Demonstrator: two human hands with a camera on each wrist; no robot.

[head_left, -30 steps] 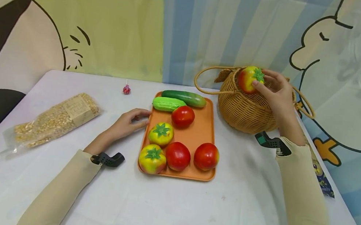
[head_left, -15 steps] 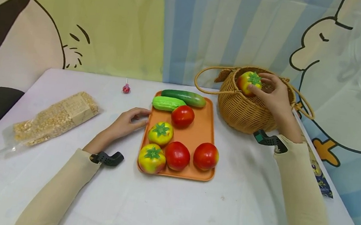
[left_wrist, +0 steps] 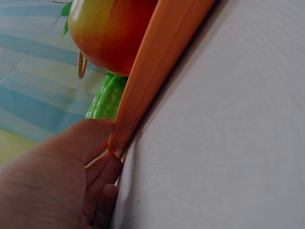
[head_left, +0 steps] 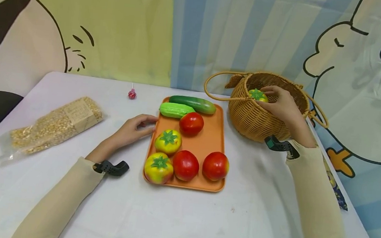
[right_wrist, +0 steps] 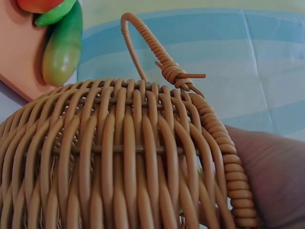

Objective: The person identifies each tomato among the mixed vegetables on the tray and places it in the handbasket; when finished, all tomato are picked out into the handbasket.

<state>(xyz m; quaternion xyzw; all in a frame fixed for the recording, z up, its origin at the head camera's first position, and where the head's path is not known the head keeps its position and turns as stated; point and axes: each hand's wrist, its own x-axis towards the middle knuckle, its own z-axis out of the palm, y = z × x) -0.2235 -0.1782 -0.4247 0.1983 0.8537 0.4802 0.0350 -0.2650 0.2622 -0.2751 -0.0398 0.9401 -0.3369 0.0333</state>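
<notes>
tomato [head_left: 258, 95] now deeper in basket [head_left: 254, 121], right hand [head_left: 282, 106] lower

Basket [head_left: 258, 121] hides lower part of green-topped fruit [head_left: 257, 95] inside — label [head_left: 81, 114] on grain bag [head_left: 44, 131] too small to read.

Rough wicker basket [head_left: 251, 119], smooth glossy tomatoes [head_left: 185, 166]

A person's right hand [head_left: 280, 104] holds a round yellow-and-red toy tomato with a green star-shaped top [head_left: 257, 95] just inside the mouth of a tan woven wicker basket [head_left: 258, 122]. The left hand [head_left: 132, 131] rests its fingertips against the left edge of a flat rectangular orange tray [head_left: 208, 136], which bears two yellow toy tomatoes [head_left: 168, 142], three glossy red round ones [head_left: 185, 165], a smooth dark-green cucumber [head_left: 192, 104] and a bumpy bright-green one [head_left: 176, 110].
</notes>
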